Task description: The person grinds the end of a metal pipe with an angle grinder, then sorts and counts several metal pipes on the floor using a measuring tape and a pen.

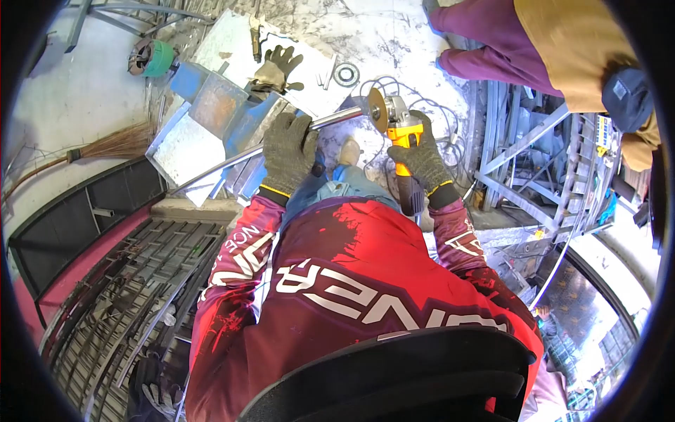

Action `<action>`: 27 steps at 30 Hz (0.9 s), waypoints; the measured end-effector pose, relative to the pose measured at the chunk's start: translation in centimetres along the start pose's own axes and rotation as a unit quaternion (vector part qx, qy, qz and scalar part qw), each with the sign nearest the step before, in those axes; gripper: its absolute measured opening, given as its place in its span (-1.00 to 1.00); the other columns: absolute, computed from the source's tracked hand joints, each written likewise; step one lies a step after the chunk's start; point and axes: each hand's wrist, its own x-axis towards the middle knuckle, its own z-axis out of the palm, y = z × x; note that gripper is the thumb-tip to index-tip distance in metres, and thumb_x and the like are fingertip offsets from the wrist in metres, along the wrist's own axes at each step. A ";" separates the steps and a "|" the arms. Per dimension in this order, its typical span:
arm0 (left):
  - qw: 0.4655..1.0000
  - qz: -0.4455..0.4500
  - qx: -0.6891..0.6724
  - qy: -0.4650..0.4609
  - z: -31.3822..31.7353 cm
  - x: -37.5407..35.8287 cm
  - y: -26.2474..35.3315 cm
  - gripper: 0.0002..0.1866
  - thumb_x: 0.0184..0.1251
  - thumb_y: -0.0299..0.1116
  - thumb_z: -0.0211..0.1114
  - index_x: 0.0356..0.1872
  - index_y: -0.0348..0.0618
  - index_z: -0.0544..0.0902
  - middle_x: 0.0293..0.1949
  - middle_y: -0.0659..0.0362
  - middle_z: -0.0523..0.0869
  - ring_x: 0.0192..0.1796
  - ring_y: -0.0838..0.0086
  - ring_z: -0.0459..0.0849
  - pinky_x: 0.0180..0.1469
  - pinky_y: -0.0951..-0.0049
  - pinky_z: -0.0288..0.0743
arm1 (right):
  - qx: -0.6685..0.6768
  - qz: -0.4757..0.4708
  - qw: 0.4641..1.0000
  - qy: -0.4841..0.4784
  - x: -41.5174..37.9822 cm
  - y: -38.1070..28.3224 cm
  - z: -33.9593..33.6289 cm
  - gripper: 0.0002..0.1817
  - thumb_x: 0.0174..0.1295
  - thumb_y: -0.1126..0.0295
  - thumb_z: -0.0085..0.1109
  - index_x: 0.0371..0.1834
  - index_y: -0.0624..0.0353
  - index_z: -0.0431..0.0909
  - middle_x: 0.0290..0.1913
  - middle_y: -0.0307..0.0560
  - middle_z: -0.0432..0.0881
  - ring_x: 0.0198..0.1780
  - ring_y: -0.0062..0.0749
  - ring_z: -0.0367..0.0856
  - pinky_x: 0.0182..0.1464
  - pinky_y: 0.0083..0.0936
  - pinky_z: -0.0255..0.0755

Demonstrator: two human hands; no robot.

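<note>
My left hand [288, 151], in a dark grey work glove, is closed around a long shiny metal tube [232, 161] that slants across a blue metal stand [242, 126]. In my gloved right hand [423, 156] is a yellow and black angle grinder [406, 133], held by its body. Its brown cutting disc [377, 110] stands upright, close by the tube's far end. A spare pair of work gloves [273, 72] lies on a pale sheet beyond my left hand. My feet are below, between my two hands.
Cables [439, 112] lie coiled on the floor right of the grinder. A round ring-shaped part [346, 74] lies ahead. Another person [510, 42] stands at upper right, near stacked metal frames [524, 158]. A broom [105, 148] and metal bars [119, 302] are at left.
</note>
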 end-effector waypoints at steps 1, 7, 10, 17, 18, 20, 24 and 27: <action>1.000 0.000 0.000 0.000 -0.1 0.1 -0.3 -0.75 0.20 -0.33 0.32 -0.13 -0.16 0.65 -0.24 -0.08 0.62 -0.13 -0.06 0.60 -0.11 -0.01 0.45 | -0.009 -0.006 1.000 0.003 0.0 -0.1 0.0 -0.03 -0.13 0.51 0.47 0.42 0.11 0.13 0.06 0.02 0.51 -0.02 -0.26 0.58 0.00 -0.37 0.57; 0.998 0.035 -0.042 -0.038 -0.8 1.7 -1.6 -0.78 0.27 -0.40 0.28 -0.09 -0.22 0.64 -0.22 -0.09 0.63 -0.13 -0.05 0.64 -0.07 0.06 0.51 | -0.005 -0.031 0.999 0.005 -0.4 -1.1 0.3 -0.06 -0.12 0.49 0.46 0.41 0.11 0.16 0.07 0.00 0.52 0.00 -0.29 0.57 0.04 -0.40 0.54; 0.999 0.013 -0.029 -0.039 -0.4 2.2 -1.9 -0.80 0.34 -0.38 0.24 -0.09 -0.22 0.64 -0.24 -0.09 0.64 -0.13 -0.04 0.64 -0.08 0.05 0.51 | 0.001 -0.037 0.999 0.003 -0.4 -1.4 0.7 -0.07 -0.10 0.48 0.45 0.42 0.11 0.16 0.08 0.01 0.52 0.02 -0.29 0.56 0.07 -0.38 0.53; 0.998 0.024 -0.029 -0.056 -0.4 2.9 -2.5 -0.80 0.42 -0.34 0.20 -0.06 -0.20 0.64 -0.25 -0.10 0.67 -0.13 -0.04 0.65 -0.08 0.05 0.50 | -0.020 -0.055 0.998 0.012 0.1 -0.6 1.7 -0.09 -0.09 0.37 0.47 0.39 0.09 0.19 0.09 0.02 0.52 0.06 -0.24 0.55 0.11 -0.35 0.51; 0.998 0.025 -0.027 -0.058 -0.4 2.9 -2.4 -0.79 0.42 -0.33 0.20 -0.04 -0.19 0.64 -0.24 -0.10 0.67 -0.13 -0.04 0.65 -0.08 0.05 0.50 | -0.019 -0.056 0.998 0.014 0.1 -0.9 1.8 -0.09 -0.09 0.37 0.47 0.39 0.09 0.19 0.09 0.02 0.52 0.06 -0.24 0.55 0.11 -0.35 0.51; 0.998 0.022 -0.028 -0.059 -0.3 2.8 -2.4 -0.79 0.43 -0.33 0.20 -0.04 -0.19 0.64 -0.24 -0.10 0.67 -0.13 -0.05 0.65 -0.08 0.05 0.50 | -0.020 -0.053 0.998 0.017 0.2 -1.4 2.0 -0.09 -0.09 0.37 0.47 0.39 0.09 0.19 0.08 0.03 0.53 0.05 -0.24 0.56 0.11 -0.35 0.51; 0.997 0.015 -0.022 -0.073 -0.1 2.6 -2.7 -0.78 0.44 -0.31 0.19 -0.03 -0.18 0.63 -0.22 -0.11 0.68 -0.13 -0.06 0.66 -0.08 0.04 0.51 | -0.035 -0.060 0.997 0.020 0.3 -1.2 2.2 -0.07 -0.10 0.35 0.48 0.40 0.09 0.19 0.09 0.06 0.54 0.06 -0.19 0.58 0.12 -0.32 0.51; 0.997 0.011 -0.021 -0.067 0.0 2.6 -2.8 -0.78 0.43 -0.31 0.20 -0.02 -0.16 0.63 -0.22 -0.10 0.67 -0.13 -0.05 0.65 -0.09 0.03 0.51 | -0.087 -0.060 0.994 0.035 0.6 -1.0 2.3 -0.05 -0.10 0.32 0.50 0.41 0.09 0.18 0.10 0.11 0.56 0.07 -0.10 0.60 0.13 -0.29 0.52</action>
